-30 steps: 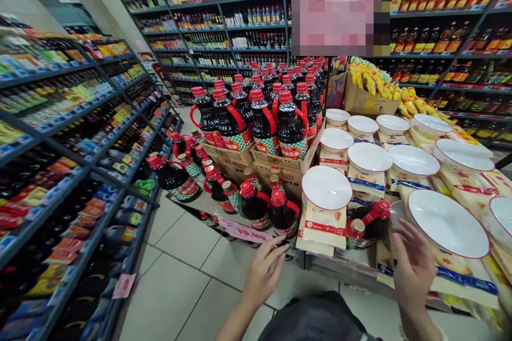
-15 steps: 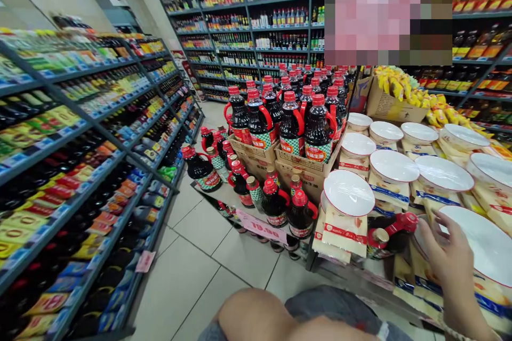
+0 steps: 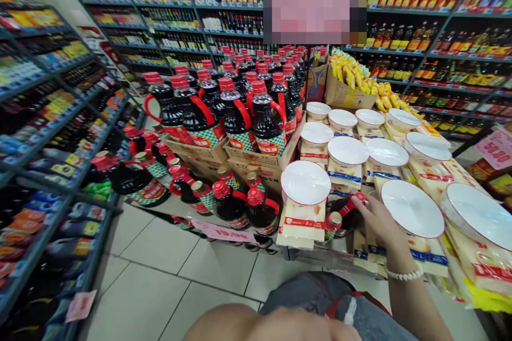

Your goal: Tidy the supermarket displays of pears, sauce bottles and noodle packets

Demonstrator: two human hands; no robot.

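Note:
My right hand [image 3: 379,218], with a white beaded bracelet at the wrist, reaches in from the lower right. Its fingers close on the red top of a dark soy sauce bottle [image 3: 344,212]. That bottle stands tilted in the view between bags of packaged goods, with a smaller gold-capped bottle [image 3: 333,220] beside it. Just left of them a white red-rimmed bowl [image 3: 306,183] rests on a cream-coloured bag [image 3: 304,222]. Another white bowl [image 3: 412,208] is to the right of my hand. My left hand is out of view.
Large soy sauce bottles [image 3: 260,117] stand in cardboard boxes [image 3: 256,170], more bottles [image 3: 262,210] in front. A pink price sign [image 3: 225,232] hangs on the display's edge. Stocked shelves [image 3: 40,133] line the left. Yellow packets [image 3: 352,74] fill a box behind the bowls.
The view has turned to the right. My right hand, earlier open just right of the bottle's red cap, has moved onto it and closed its fingers there.

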